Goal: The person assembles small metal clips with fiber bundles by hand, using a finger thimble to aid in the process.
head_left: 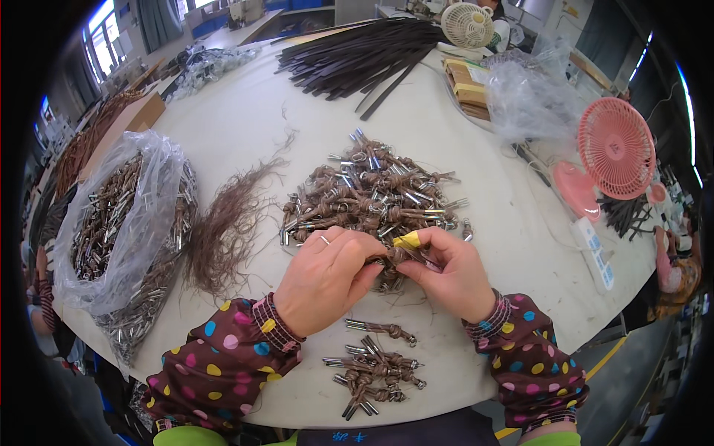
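Knotted brown cord (397,255) sits where the two hands meet, clamped between thumb and fingers of the left hand (325,275) on one side and of the right hand (450,279) on the other; the fingers cover much of it, so the state of its knot cannot be told. A yellow wrap (407,240) shows at a right fingertip. Just beyond the grip rises a large heap (372,186) of similar metal-tipped pieces, while nearer the body than the grip lies a small pile (375,368) with one separate piece (383,328) just above it. If the small pile holds the finished ones — a judgement from its neat setting apart — only a little is done and most is left. Left of the grip, past a tangle of loose threads (230,230), a plastic bag (160,223) holds many more; whether those are done, I cannot tell. For moving, the left side looks tighter, with threads and bag in the way; to the right, bare tabletop (520,223) reaches as far as a white power strip (593,253) and a pink fan (616,147). Toward the body, the table's front edge (439,416) comes soon after the small pile — little margin there.
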`<state>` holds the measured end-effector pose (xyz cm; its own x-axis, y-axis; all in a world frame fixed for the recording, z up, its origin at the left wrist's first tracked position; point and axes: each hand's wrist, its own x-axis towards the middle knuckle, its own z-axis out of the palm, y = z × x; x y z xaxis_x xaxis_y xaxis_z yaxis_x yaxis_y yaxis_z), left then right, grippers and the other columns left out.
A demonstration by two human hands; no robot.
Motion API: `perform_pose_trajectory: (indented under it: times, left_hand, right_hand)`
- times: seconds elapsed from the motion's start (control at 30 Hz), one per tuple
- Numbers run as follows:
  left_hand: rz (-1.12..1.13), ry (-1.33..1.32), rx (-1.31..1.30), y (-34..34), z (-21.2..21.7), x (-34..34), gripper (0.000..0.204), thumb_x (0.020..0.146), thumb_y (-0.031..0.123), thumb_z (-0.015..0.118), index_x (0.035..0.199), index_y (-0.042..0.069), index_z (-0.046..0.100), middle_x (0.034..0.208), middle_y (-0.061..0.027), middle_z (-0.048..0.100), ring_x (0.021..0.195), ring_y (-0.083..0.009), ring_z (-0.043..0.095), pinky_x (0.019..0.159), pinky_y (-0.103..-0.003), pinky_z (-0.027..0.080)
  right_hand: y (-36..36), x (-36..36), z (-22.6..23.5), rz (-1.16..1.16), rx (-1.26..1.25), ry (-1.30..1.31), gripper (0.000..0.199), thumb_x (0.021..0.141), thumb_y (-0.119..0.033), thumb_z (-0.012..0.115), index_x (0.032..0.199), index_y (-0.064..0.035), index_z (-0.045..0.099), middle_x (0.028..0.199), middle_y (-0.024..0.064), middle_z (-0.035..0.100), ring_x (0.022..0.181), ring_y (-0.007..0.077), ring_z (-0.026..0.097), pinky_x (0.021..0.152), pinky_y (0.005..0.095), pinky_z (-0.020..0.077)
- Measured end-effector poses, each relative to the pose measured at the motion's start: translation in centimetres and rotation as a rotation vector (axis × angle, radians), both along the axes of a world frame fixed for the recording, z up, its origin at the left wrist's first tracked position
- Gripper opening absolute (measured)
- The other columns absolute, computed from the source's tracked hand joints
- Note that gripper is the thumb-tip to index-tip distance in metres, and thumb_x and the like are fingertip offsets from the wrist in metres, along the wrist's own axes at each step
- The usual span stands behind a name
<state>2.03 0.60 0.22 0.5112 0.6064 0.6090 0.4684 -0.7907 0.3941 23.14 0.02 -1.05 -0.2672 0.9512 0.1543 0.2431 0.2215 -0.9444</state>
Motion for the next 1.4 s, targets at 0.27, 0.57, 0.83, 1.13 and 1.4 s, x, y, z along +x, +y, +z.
perform_pose_trajectory:
  times: [0.27,0.57,0.83,1.13,1.4]
  left_hand:
    - [0.188,0.167,0.261,-0.1,0.6,0.0,0.034,0.071,0.013,0.073,0.104,0.014,0.066,0.107,0.0009,0.058,0.096,-0.0176,0.055,0.086,-0.036,0.039]
    - [0.166,0.16,0.29,0.0,0.3,-0.1,0.03,0.064,0.01,0.076,0.093,0.019,0.073,0.09,0.008,0.06,0.076,-0.0134,0.051,0.072,-0.032,0.035]
    - [0.247,0.217,0.368,-0.4,0.5,0.7,0.02,0.067,0.009,0.074,0.085,0.016,0.071,0.085,0.0075,0.062,0.076,-0.0128,0.054,0.075,-0.032,0.037]
    - [0.179,0.298,0.373,-0.6,0.9,0.3,0.02,0.072,0.008,0.065,0.092,0.007,0.068,0.092,-0.0009,0.067,0.086,-0.015,0.061,0.088,-0.035,0.042]
    - [0.136,0.314,0.379,-0.3,1.2,0.2,0.014,0.074,0.008,0.063,0.087,0.008,0.062,0.091,-0.0014,0.068,0.086,-0.0148,0.063,0.089,-0.034,0.043]
  right_hand:
    - [-0.6,-0.6,1.5,0.004,-0.224,0.134,0.022,0.087,-0.007,0.069,0.105,0.0024,0.062,0.087,0.0006,0.066,0.071,0.0002,0.053,0.062,0.0174,0.044]
    - [-0.3,0.0,1.9,0.075,-0.396,0.25,0.022,0.09,-0.012,0.066,0.105,0.003,0.062,0.09,0.0035,0.068,0.077,0.0044,0.061,0.066,0.0187,0.0479]
    - [-1.0,-1.0,0.6,-0.026,-0.241,0.205,0.02,0.089,-0.011,0.067,0.101,0.0025,0.061,0.082,-0.0002,0.067,0.065,-0.0002,0.049,0.057,0.0172,0.0406]
    - [-1.1,-1.1,0.4,-0.056,-0.142,0.146,0.024,0.087,-0.013,0.07,0.103,0.0011,0.059,0.076,0.0001,0.065,0.061,0.0013,0.046,0.055,0.0187,0.0394]
    - [-1.1,-1.0,0.1,-0.065,-0.103,0.152,0.026,0.085,-0.012,0.071,0.104,0.0008,0.058,0.074,0.0006,0.065,0.06,0.0029,0.045,0.055,0.0203,0.0401]
